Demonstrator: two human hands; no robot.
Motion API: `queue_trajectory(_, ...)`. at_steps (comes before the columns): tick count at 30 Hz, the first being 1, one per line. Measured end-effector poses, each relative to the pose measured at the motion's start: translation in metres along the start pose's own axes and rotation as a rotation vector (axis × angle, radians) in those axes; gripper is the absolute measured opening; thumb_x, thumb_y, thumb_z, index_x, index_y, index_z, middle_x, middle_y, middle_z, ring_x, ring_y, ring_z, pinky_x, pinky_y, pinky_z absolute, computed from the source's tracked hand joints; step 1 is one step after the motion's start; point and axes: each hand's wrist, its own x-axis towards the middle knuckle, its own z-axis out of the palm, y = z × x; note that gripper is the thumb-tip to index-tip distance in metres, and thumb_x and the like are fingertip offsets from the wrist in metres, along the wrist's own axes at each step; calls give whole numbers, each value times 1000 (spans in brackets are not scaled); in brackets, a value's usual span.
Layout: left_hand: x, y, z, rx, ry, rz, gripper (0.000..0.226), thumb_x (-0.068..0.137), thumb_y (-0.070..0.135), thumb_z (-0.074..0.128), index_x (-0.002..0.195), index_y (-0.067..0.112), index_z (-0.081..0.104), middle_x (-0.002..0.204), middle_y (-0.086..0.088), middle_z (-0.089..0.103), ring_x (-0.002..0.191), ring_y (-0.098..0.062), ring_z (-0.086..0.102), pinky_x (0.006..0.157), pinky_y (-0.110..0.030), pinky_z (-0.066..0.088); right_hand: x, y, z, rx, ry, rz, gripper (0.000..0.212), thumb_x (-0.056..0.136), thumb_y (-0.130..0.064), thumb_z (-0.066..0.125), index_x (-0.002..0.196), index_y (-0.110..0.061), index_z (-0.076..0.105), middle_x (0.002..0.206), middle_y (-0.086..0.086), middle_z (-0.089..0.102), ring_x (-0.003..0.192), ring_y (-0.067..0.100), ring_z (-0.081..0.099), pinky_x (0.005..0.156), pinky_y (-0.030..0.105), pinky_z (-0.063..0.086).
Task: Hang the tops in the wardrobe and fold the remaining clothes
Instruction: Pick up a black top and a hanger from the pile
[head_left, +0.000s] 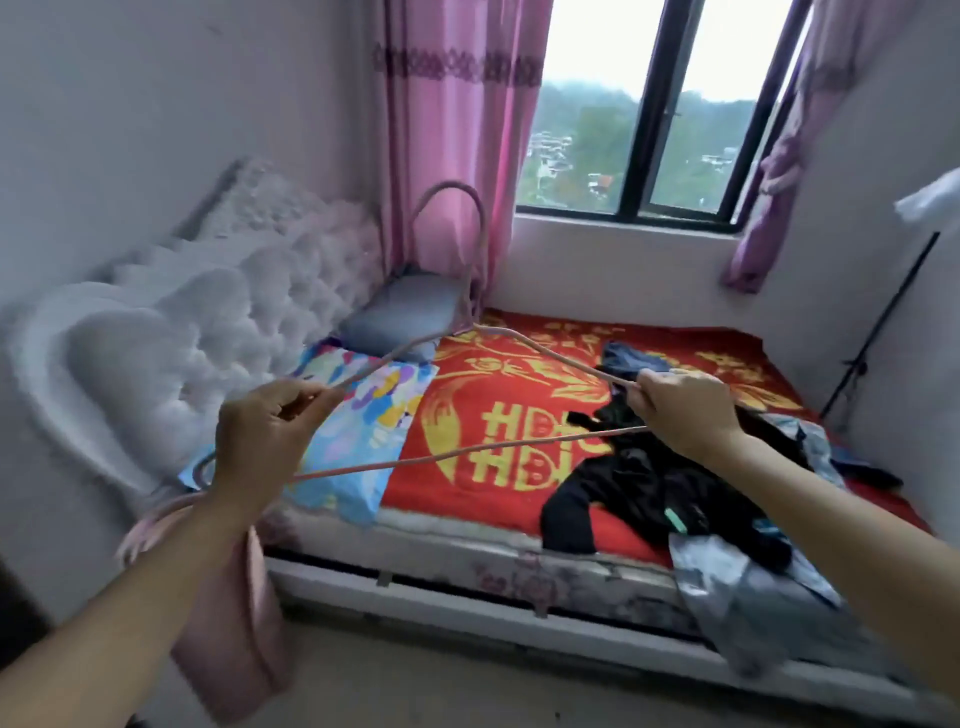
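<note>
I hold a thin pink hanger (483, 332) out over the bed, hook up. My left hand (260, 436) pinches its left arm. My right hand (685, 410) grips its right arm near the corner. A pink garment (234, 623) hangs below my left wrist, and more pink hanger ends show there. A black garment (649, 493) lies crumpled on the red bedspread (467, 499) under my right hand. Grey-blue clothes (737, 603) spill over the bed's near right edge, and a dark blue piece (628, 358) lies further back.
A white tufted headboard (218, 322) runs along the left wall. A grey pillow (405, 312) and a flowered pillow (363, 415) lie at the bed's head. Pink curtains (452, 130) flank the window (644, 104). A black stand (878, 332) leans at right. Floor shows in front.
</note>
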Motion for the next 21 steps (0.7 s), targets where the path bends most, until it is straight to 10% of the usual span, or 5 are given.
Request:
queue_trajectory(9, -6, 15, 182, -207, -384, 196, 8, 70, 18, 78, 69, 12, 73, 53, 24, 58, 61, 5, 57, 53, -11, 38, -80, 38, 14, 243, -331, 414, 18, 92, -18, 55, 75, -11, 52, 62, -5, 48, 56, 17, 50, 54, 27, 31)
queue_trajectory(14, -3, 9, 251, -353, -502, 292, 39, 77, 65, 53, 70, 29, 67, 57, 18, 55, 55, -6, 55, 47, -13, 37, -69, 41, 54, 592, -359, 689, 15, 91, -26, 58, 78, -26, 50, 53, -11, 45, 48, 3, 41, 55, 29, 36)
queue_trajectory(18, 7, -11, 300, -265, -581, 298, 30, 73, 40, 72, 62, 12, 72, 55, 8, 59, 48, -7, 53, 46, -17, 40, -64, 53, 88, 777, -468, 895, 28, 92, -32, 57, 71, -13, 54, 55, -5, 47, 50, 8, 43, 59, 32, 36)
queue_trajectory(21, 9, -18, 336, -347, -673, 342, 58, 77, 62, 53, 65, 8, 73, 56, 1, 60, 50, -11, 54, 45, -25, 45, -69, 65, 104, 788, -485, 1008, 41, 93, -33, 55, 62, -5, 55, 52, -5, 50, 43, 2, 42, 51, 22, 37)
